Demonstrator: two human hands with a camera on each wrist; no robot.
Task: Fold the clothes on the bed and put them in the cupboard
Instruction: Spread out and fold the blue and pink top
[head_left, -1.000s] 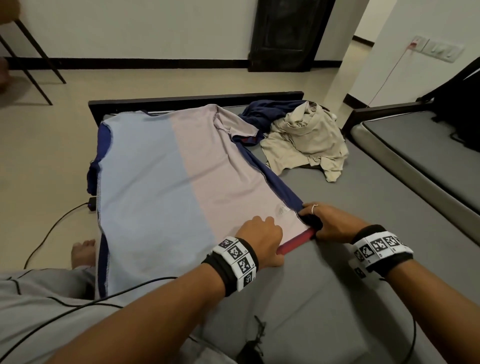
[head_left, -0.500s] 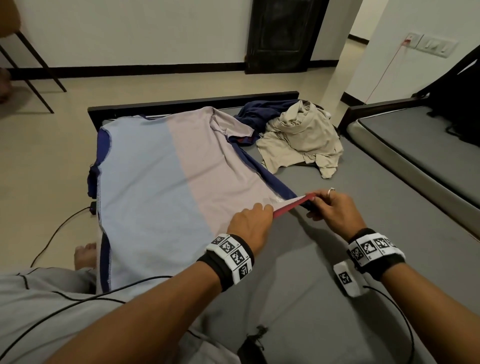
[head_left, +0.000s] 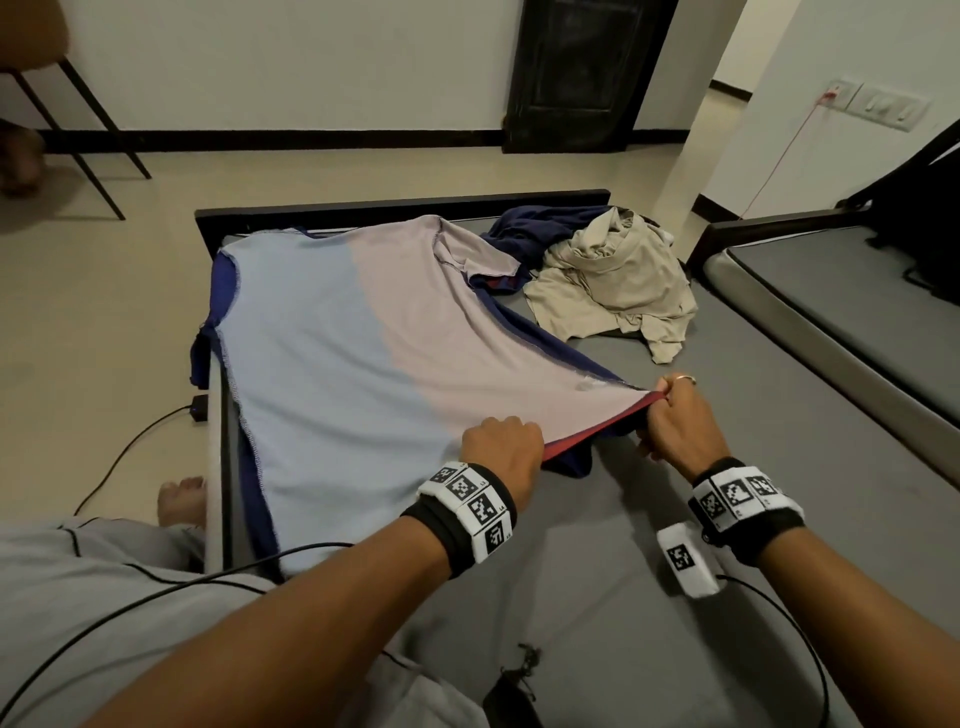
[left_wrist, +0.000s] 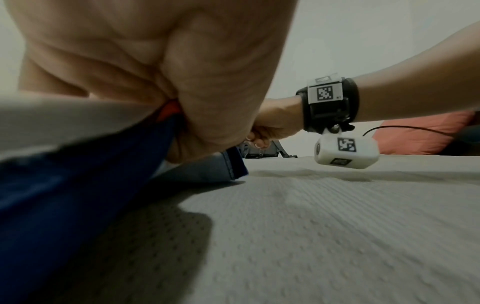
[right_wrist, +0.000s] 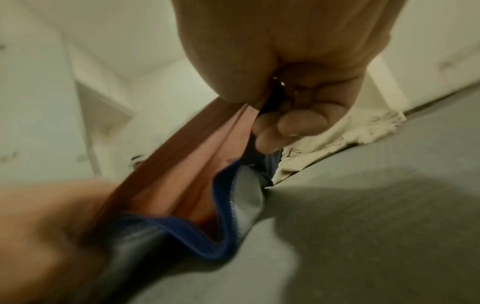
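A pale blue and pink t-shirt (head_left: 332, 353), inside out with navy and red showing at its edges, lies spread over the left of the grey bed (head_left: 649, 597). My left hand (head_left: 501, 449) grips its bottom hem near the middle. At the hem's right corner my right hand (head_left: 670, 415) pinches the cloth and holds it off the mattress. The right wrist view shows the red hem (right_wrist: 182, 148) stretched between both hands, with navy cloth (right_wrist: 197, 240) sagging below. In the left wrist view my palm (left_wrist: 182, 82) closes over the hem.
A crumpled beige garment (head_left: 613, 280) and a navy one (head_left: 535, 228) lie heaped at the bed's far right. A second mattress (head_left: 852, 312) stands to the right. Black cables (head_left: 124, 457) run over the floor on the left, and chair legs (head_left: 88, 140) stand at the far left.
Both hands have lifted the shirt's hem off the mattress, the right corner rising highest and moving away from me. The hem now hangs taut between them.
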